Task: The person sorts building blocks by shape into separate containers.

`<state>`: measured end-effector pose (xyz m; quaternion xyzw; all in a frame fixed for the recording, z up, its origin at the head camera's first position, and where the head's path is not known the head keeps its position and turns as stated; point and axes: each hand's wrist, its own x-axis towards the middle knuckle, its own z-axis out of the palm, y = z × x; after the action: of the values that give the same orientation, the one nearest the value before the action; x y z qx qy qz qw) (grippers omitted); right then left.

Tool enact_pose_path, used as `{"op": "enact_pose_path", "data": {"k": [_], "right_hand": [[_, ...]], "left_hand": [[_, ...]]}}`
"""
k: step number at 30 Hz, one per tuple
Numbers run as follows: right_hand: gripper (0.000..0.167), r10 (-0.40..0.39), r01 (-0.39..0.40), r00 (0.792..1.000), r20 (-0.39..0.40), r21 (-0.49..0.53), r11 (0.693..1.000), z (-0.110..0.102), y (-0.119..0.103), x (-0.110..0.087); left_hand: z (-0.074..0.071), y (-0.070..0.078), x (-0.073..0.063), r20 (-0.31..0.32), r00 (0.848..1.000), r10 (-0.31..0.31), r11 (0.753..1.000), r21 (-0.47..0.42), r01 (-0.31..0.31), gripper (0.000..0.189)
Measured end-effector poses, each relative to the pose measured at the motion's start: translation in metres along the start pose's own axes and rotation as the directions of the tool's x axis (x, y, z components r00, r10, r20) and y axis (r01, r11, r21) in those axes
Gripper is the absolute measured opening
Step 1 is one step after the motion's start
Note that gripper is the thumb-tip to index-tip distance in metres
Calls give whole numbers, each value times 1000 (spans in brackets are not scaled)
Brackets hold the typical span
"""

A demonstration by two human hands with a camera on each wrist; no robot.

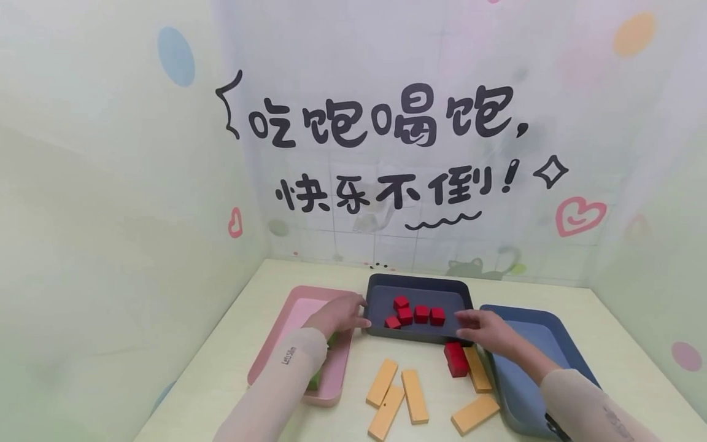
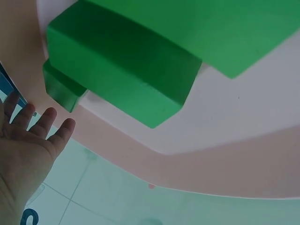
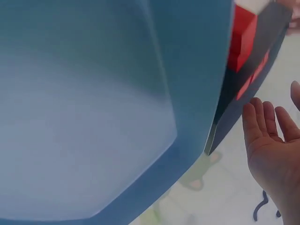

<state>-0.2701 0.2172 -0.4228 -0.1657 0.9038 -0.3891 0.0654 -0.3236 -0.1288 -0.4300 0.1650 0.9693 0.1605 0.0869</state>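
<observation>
A dark grey-blue tray (image 1: 381, 301) with several red cubes (image 1: 421, 314) in it stands at the back middle of the table. My left hand (image 1: 339, 313) reaches over the pink tray (image 1: 276, 328), its fingertips at the dark tray's left edge. At the right edge is my right hand (image 1: 483, 329), fingers fairly straight in the right wrist view. Whether either hand presses on the dark tray I cannot tell. Green blocks (image 2: 117, 70) lie in the pink tray, partly hidden by my left arm in the head view.
To the right lies a blue tray (image 1: 525, 350), partly covered by my right arm. Several yellow rectangular blocks (image 1: 414, 396) are scattered on the table (image 1: 342, 423) in front. A red block (image 1: 456, 360) sits just before the dark tray. A printed wall (image 1: 386, 245) rises behind.
</observation>
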Motion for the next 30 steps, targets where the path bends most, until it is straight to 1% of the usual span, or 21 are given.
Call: {"op": "enact_pose_path", "data": {"k": [3, 7, 9, 11, 16, 18, 22, 26, 28, 30], "right_hand": [[48, -5, 5, 999, 49, -5, 1000, 3, 0, -12], [44, -32, 42, 995, 95, -106, 993, 8, 0, -21], [40, -48, 64, 994, 101, -157, 985, 10, -1, -23], [37, -68, 87, 992, 105, -184, 979, 12, 0, -24], [31, -66, 86, 991, 116, -171, 982, 17, 0, -25], [31, -60, 79, 991, 120, -156, 985, 19, -1, -26], [31, -81, 94, 990, 119, -114, 989, 24, -3, -25], [31, -84, 95, 989, 121, -82, 992, 29, -5, -24], [31, -84, 95, 989, 124, -82, 992, 31, -5, -25], [31, -95, 110, 987, 129, -114, 987, 32, -5, -26]], "left_hand": [[1, -1, 0, -2, 1000, 4, 1000, -7, -4, 55], [1, -1, 0, -5, 1000, 11, 1000, -4, -11, 54], [1, -1, 0, -5, 1000, 11, 1000, -1, -11, 54], [1, -1, 0, -6, 1000, 15, 1000, -6, -15, 54], [1, -2, -1, 3, 1000, 8, 1000, -15, -8, 55], [1, -2, -1, 4, 1000, 5, 1000, -17, -5, 55], [1, -3, 0, 1, 1000, 5, 1000, -16, -5, 54], [0, -2, 0, 5, 1000, 4, 1000, -7, -4, 55], [0, -2, 1, 5, 1000, 8, 1000, -3, -8, 55], [0, -2, 1, 4, 1000, 9, 1000, 3, -9, 55]]}}
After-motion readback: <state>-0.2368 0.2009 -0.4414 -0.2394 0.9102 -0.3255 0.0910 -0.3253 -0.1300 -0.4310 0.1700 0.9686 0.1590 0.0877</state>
